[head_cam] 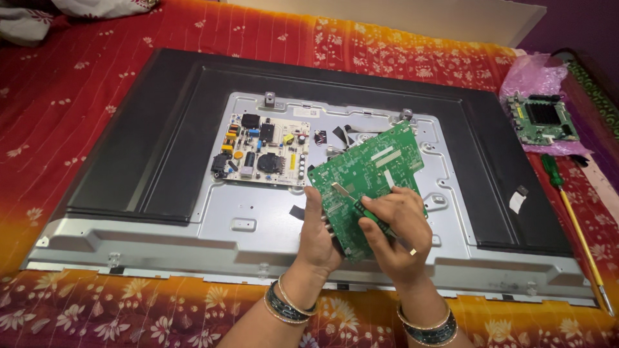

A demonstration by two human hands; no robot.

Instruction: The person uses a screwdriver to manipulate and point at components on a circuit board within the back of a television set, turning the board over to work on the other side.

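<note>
A green circuit board (371,171) is held tilted above the metal back plate (258,222) of a flat television lying face down. My left hand (317,235) grips the board's lower left edge, thumb up along its side. My right hand (394,229) rests on the board's lower part and pinches a thin dark tool (361,209) whose pale tip touches the board. On the back plate, up and to the left, sits a white power board (263,149) with yellow, blue and black parts.
A second green circuit board (541,120) lies on pink plastic wrap (534,76) at the upper right. A screwdriver (575,229) with a green handle and yellow shaft lies along the right side. A red and orange patterned cloth (71,96) covers the surface underneath.
</note>
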